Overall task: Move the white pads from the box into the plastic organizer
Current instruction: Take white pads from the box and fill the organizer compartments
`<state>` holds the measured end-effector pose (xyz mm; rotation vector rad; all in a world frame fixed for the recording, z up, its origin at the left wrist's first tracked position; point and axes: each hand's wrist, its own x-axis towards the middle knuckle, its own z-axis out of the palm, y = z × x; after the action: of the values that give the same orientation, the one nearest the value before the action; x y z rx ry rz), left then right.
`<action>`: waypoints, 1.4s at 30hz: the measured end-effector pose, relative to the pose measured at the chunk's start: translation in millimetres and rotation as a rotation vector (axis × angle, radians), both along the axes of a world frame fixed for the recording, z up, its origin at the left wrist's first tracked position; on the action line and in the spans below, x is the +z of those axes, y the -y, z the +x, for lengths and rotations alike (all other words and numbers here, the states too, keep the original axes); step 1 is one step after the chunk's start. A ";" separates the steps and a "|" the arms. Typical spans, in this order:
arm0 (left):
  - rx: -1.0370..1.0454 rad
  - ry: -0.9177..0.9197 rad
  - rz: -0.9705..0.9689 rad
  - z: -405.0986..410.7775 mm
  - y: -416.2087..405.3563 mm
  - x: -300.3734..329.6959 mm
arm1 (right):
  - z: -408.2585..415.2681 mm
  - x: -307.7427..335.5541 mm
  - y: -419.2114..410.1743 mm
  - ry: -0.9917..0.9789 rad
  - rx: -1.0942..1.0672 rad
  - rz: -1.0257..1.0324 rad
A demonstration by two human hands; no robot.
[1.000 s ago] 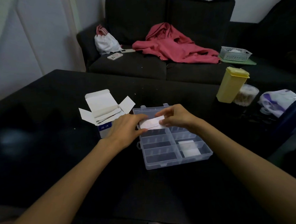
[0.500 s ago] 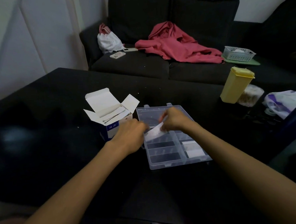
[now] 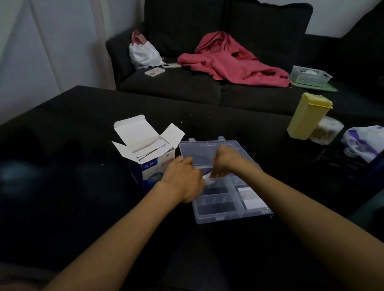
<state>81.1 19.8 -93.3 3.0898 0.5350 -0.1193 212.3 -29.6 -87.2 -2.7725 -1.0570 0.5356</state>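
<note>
White pad is small and thin, and it sits between the two hands, low over the plastic organizer. Only a little bit of it shows. The left hand and the right hand both have their fingers curled, and the fingers pinch the pad from each side. It is over the middle part of the organizer, on its left side. I cannot tell if the pad touches the organizer yet.

More white pads already lie in the spaces on the right side of the organizer. The spaces on the near left side look dark. The clear lid is open and lies flat behind it.

Just beside the organizer, on the left, stands the box. It is white and blue, and its flaps are open at the top. More pads stick up inside it. The left hand is right next to the box.

All of this is on a dark surface. Far off to the right on the surface are a yellow container, a round clear tub beside it, and a white and purple bag.

Behind the surface is a dark sofa. On it lie a red cloth, a white bag, a phone and a small white basket.
</note>
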 end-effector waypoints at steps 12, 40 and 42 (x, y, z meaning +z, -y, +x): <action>0.033 0.034 -0.149 -3.7 -5.4 3.4 | 13.3 28.2 31.3 0.164 0.553 -0.202; 0.059 0.140 -0.360 -23.3 10.3 -9.2 | -0.5 -8.7 57.0 0.145 0.398 -0.059; 0.039 0.152 -0.367 -27.8 11.5 -6.8 | 1.3 -1.6 54.4 0.042 0.368 -0.067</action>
<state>53.3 8.3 -100.2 2.7032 0.5026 0.0163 213.7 -83.9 -88.7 -2.6639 -1.6007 0.5626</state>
